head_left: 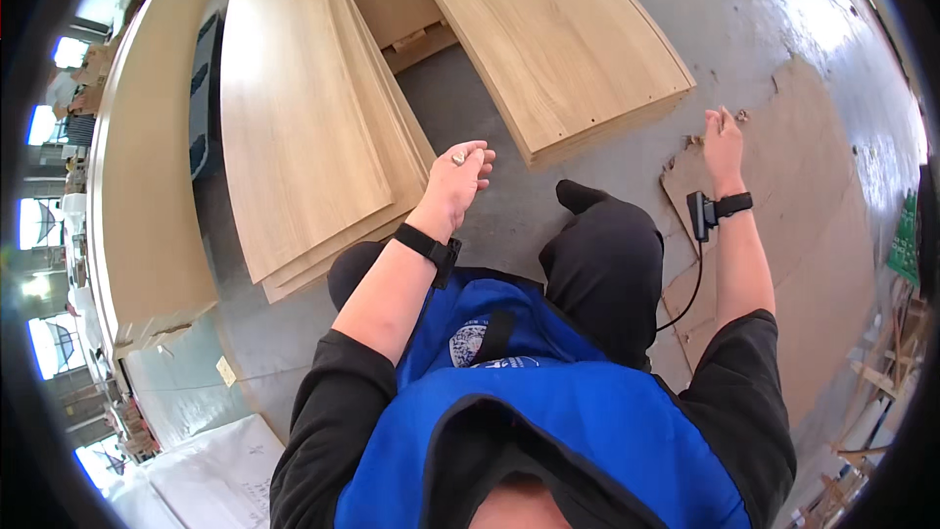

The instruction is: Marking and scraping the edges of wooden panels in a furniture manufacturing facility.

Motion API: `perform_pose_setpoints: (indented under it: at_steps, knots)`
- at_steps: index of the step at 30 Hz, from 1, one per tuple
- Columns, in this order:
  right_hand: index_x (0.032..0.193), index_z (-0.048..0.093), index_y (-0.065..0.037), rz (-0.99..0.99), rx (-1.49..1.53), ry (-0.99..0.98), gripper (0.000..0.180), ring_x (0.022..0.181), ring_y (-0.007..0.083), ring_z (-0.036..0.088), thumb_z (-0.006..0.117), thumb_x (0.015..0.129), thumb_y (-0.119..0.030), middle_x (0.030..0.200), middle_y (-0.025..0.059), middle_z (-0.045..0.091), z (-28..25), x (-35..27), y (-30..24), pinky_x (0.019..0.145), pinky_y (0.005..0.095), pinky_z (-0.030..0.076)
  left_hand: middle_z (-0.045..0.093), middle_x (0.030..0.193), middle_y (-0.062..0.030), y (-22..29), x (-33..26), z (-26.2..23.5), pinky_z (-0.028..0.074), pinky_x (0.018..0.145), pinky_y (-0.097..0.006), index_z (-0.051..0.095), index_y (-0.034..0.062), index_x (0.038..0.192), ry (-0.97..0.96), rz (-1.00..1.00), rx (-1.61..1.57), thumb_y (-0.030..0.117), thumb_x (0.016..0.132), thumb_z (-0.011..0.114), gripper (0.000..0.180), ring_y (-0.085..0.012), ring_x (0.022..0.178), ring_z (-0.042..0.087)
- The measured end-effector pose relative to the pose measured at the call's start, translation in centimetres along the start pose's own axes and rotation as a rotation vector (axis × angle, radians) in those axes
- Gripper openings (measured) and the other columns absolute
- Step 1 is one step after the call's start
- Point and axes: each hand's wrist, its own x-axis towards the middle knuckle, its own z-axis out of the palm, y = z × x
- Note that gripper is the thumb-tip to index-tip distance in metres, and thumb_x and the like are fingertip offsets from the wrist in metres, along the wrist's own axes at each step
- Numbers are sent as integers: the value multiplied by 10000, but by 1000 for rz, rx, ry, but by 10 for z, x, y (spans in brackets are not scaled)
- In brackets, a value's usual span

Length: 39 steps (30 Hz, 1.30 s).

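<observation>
Metal, a small screw (458,158) sits pinched in the left hand (458,179) beside stacked wood panels (304,127), while the right hand (723,140) hangs half-curled, holding nothing, over torn cardboard (813,196).

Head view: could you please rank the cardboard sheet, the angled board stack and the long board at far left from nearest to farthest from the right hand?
From the right hand:
1. Cardboard sheet, on the floor right under and beside it.
2. Angled board stack, up and to the left.
3. Long board, at the far left edge.
</observation>
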Motion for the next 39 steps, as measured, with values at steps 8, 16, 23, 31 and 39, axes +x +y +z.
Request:
perform_pose_setpoints:
  at_steps: [8,16,23,31,39]
  knots:
    - [1116,583,-41,-711,-380,-154,268,1166,322,530,568,868,-142,1277,127,570,74,-77,-45,944,385,439,607,1195,-84,-44,24,7,493,821,-302,522,24,1273,-69,-43,76,177,980,490,332,-159,1007,576]
    - [1046,592,-83,-469,-81,-872,251,897,334,607,599,869,-260,974,133,611,129,-106,-108,737,407,501,595,909,-46,-53,26,23,467,709,-265,521,11,1218,-34,55,362,265,920,595,398,-127,803,540]
    - [1015,599,-56,-512,60,-836,238,846,341,596,608,869,-244,900,138,595,125,-91,-128,710,408,493,566,937,-90,-68,30,27,448,813,-320,509,17,1102,-89,224,468,214,933,555,264,-163,891,529]
    - [1007,615,-49,-423,20,-516,236,793,358,597,648,843,-215,870,143,600,122,-86,-128,677,411,489,598,965,-162,-70,35,28,462,846,-355,524,24,1095,-94,403,618,197,971,478,218,-266,935,584]
    - [1049,615,1,-74,366,-486,282,719,272,612,629,882,-226,799,162,626,145,-52,-116,644,348,469,665,912,-159,-58,33,28,491,784,-375,612,16,1049,-64,238,645,231,936,529,257,-316,898,643]
